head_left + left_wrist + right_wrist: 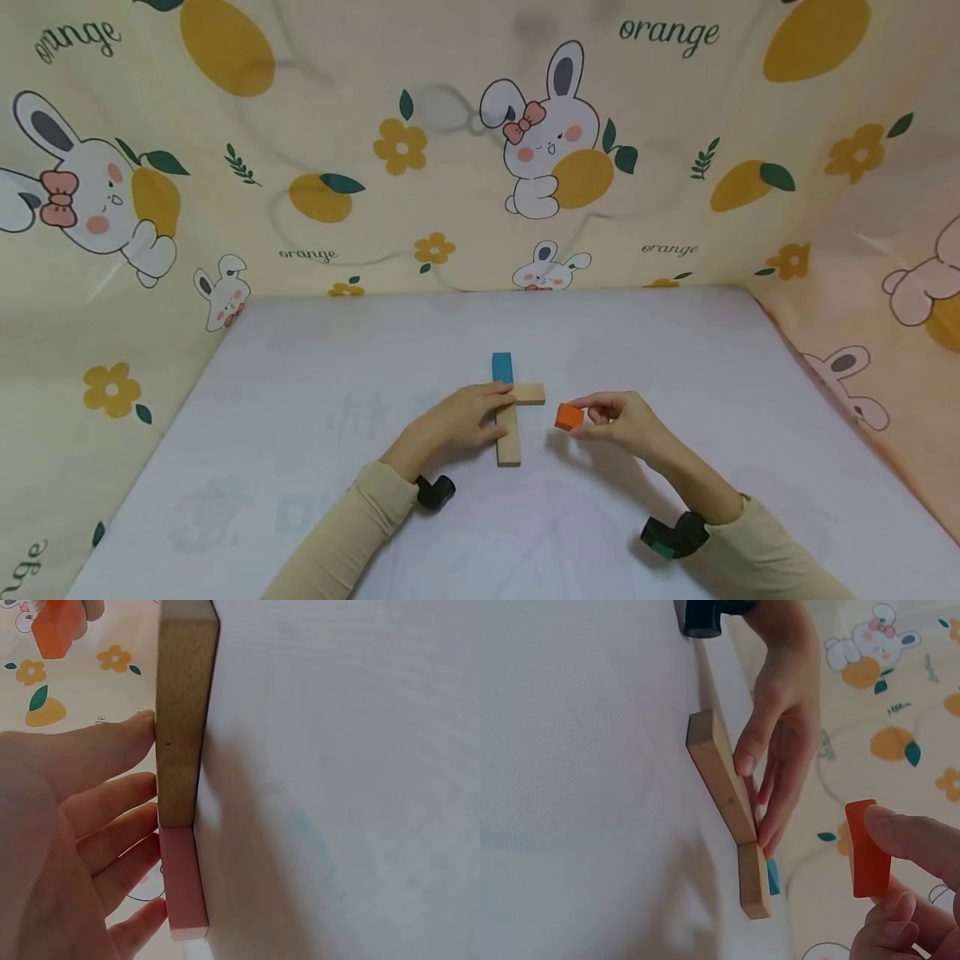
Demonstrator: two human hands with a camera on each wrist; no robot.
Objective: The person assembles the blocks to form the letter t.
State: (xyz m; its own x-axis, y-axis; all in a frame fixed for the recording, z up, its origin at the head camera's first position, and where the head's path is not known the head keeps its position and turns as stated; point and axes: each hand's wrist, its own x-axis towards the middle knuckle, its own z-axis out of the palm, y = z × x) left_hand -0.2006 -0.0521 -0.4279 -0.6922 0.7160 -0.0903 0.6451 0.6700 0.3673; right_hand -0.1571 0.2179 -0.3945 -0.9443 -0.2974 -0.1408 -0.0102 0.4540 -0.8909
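Note:
A long plain wooden block (508, 442) lies flat on the white surface. A blue block (502, 367) extends from its far end and a short plain wooden block (530, 394) sticks out to the right. In the left wrist view a pink block (184, 881) adjoins the long block; from the head it is hidden by the left hand. My left hand (461, 418) rests against the blocks, its fingers fairly straight and touching them. My right hand (618, 421) pinches an orange block (569, 417) between thumb and fingers, just right of the wooden blocks and above the surface.
The white tabletop (300, 417) spreads around the blocks. Behind and along both sides rises a cream cloth (450, 50) printed with rabbits and oranges. Each wrist carries a black device: the left one (437, 493) and the right one (675, 537).

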